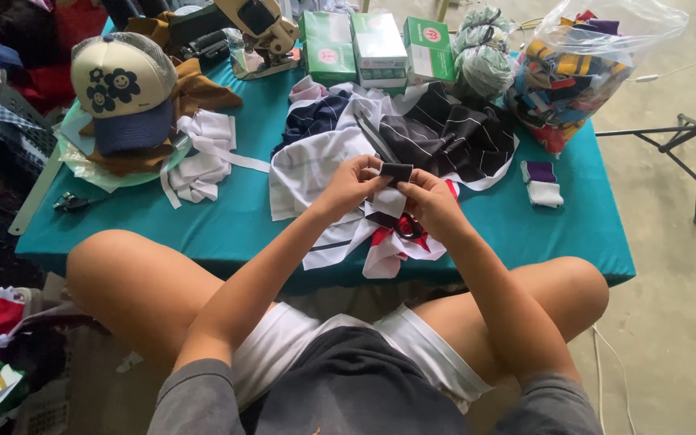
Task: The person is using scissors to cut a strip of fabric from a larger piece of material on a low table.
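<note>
Both hands pinch a small dark fabric piece [397, 171] above the teal counter [227, 217], mid-scene: left hand [354, 185] & right hand [428, 201] each w/ a fingertip grip on its edges. Looks light, soft, floppy; best held at corners. Striped cloth pile [445, 133] just beyond, cap [122, 89] far left.

My two hands, left [354, 184] and right [431, 203], on one small dark fabric piece [397, 171], three green boxes [378, 47], one cap [123, 89], one plastic bag of cloth [577, 68], one teal table [227, 217]
</note>
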